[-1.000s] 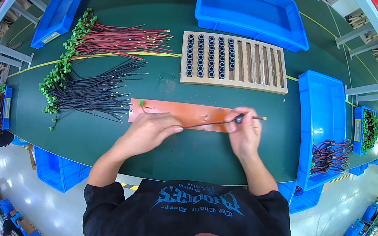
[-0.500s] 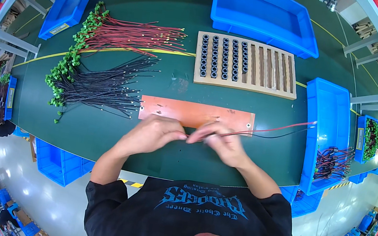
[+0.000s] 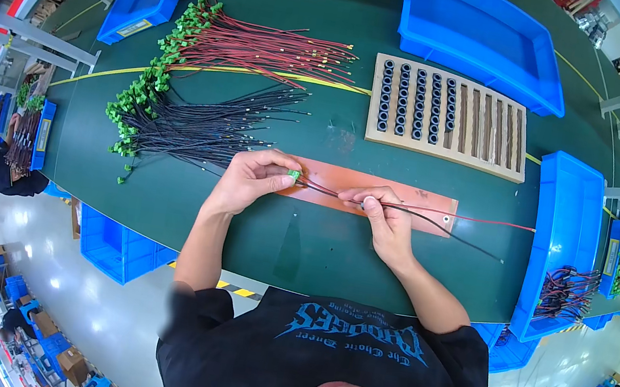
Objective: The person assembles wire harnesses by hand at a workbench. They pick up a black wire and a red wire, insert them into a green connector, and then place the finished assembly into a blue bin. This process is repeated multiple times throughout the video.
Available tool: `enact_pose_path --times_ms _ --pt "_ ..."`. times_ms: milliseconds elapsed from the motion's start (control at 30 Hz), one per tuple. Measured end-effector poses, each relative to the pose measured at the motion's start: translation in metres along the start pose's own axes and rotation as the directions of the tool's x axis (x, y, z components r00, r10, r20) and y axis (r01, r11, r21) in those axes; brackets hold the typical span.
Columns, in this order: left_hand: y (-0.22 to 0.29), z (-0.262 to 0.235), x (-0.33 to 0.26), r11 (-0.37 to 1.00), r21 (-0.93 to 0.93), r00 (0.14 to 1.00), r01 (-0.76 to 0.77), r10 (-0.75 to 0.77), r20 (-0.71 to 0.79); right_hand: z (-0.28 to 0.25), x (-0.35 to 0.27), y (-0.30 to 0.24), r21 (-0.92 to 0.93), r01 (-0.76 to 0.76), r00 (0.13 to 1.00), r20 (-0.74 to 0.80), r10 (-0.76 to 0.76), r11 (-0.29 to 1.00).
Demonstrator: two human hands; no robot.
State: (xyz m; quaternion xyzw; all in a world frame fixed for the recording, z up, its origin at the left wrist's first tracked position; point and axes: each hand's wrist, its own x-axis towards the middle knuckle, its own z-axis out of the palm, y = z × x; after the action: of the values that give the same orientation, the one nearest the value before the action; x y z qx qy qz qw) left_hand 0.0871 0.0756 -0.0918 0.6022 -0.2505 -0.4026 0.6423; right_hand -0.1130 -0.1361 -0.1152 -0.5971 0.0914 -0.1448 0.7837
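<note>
Between the thumb and fingers of my left hand (image 3: 246, 178) is a small green connector (image 3: 294, 176). From it a red wire (image 3: 474, 219) and a black wire (image 3: 457, 238) run to the right. My right hand (image 3: 386, 221) is closed on both wires a short way along, its fingertips pinching them. Beyond it the wires spread apart, the red one reaching toward the blue bin at the right. Both hands are over an orange strip-shaped board (image 3: 425, 201) on the green table.
Left of my hands lie bundles of red wires (image 3: 268, 47) and black wires (image 3: 213, 117) with green connectors. Farther back is a slotted tray (image 3: 483, 162) holding rows of black cylindrical parts. Blue bins stand behind (image 3: 478, 64), at far left (image 3: 132, 15) and at right (image 3: 541, 228).
My hands have moved apart from close together. The green connector now shows at my left hand, with the wires stretched between both hands. The whole view has shifted slightly.
</note>
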Motion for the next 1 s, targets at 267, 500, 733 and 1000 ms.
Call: enact_pose_path --times_ms 267,500,733,1000 --pt "-0.001 0.012 0.007 0.886 0.441 0.972 -0.146 0.211 -0.102 0.0 0.002 0.006 0.003 -0.033 0.999 -0.005 0.033 0.999" --pt "0.003 0.014 0.012 0.748 0.64 0.964 -0.175 0.263 -0.045 0.0 0.003 0.007 -0.02 -0.032 0.999 0.016 0.032 0.999" --pt "0.012 0.02 0.006 0.842 0.506 0.973 -0.186 0.229 -0.023 -0.002 0.003 0.005 -0.016 -0.05 0.999 0.022 0.05 0.999" --pt "0.02 0.008 0.0 0.736 0.64 0.972 -0.221 0.223 0.079 0.0 0.005 0.004 -0.008 -0.044 0.999 0.017 0.045 0.999"
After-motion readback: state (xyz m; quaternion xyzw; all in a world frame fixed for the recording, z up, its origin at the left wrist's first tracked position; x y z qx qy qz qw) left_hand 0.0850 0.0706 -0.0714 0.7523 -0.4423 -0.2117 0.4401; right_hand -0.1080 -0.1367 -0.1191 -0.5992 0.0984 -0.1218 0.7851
